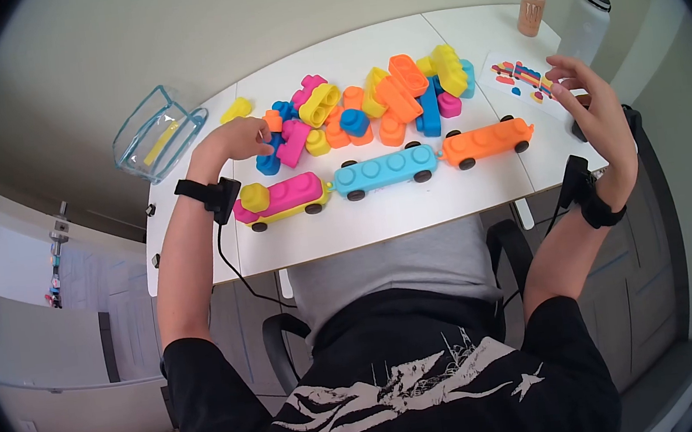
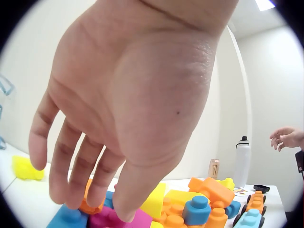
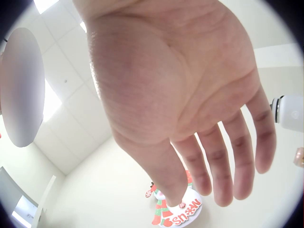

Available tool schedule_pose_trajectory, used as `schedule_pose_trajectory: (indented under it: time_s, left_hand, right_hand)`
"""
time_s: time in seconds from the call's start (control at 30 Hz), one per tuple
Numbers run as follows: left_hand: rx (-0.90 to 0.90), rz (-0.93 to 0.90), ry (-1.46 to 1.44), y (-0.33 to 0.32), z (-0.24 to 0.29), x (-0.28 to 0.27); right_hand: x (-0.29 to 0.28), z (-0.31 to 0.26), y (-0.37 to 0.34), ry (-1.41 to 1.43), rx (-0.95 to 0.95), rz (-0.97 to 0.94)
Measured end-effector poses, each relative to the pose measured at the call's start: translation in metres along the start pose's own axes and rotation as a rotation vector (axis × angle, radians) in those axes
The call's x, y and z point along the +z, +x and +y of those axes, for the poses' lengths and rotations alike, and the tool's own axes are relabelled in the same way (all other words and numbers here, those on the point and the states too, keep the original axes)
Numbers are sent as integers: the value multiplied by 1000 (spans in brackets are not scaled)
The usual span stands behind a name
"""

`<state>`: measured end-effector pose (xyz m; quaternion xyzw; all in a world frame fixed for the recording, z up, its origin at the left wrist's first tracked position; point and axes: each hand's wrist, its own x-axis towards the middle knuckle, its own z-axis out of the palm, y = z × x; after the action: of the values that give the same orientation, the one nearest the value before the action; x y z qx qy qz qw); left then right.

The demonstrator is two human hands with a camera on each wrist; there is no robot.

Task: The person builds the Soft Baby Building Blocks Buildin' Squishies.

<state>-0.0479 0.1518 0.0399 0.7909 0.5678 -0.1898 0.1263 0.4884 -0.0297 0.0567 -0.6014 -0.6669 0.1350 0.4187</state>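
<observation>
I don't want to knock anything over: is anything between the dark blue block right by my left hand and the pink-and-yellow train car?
Nothing visible: in the head view, only bare white tabletop separates the dark blue block from the pink-and-yellow train car. A yellow block sits on the car's left end.

so both arms are stretched out forward and kinda spread. Left forearm point(image 1: 184, 268) runs up pretty straight, wrist bent inward, and the left hand point(image 1: 239, 140) tips down with fingers hanging loose and thumb set apart. Right forearm point(image 1: 568, 257) slants outward, right hand point(image 1: 593, 98) is held up with relaxed, slightly bent fingers, small gaps between them
</observation>
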Motion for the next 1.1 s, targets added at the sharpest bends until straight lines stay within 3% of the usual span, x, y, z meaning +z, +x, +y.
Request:
schedule_pose_trajectory:
  time_s: [0.43, 0.57, 0.63, 0.7, 0.77, 0.9, 0.97, 1.1]
  left_hand:
    - [86, 22, 48, 27, 2, -2]
    - [10, 16, 86, 47, -18, -2]
    - [-102, 273, 149, 53, -26, -4]
    - [-113, 275, 96, 60, -29, -11]
    - [131, 388, 13, 68, -36, -8]
    - [157, 307, -81, 81, -36, 9]
    - [49, 97, -63, 83, -31, 7]
    - [61, 126, -28, 83, -53, 0]
  right_hand:
    - [1, -3, 1, -2, 4, -5]
    - [1, -2, 1, -5, -4, -13]
    - [1, -2, 0, 2, -13, -16]
    - [0, -1, 2, -1, 6, -42]
    - [-1, -2, 2, -3, 27, -68]
    - [-1, -4, 2, -1, 35, -74]
    - [0, -4, 2, -5, 41, -79]
    - [2, -4, -1, -27, 6, -11]
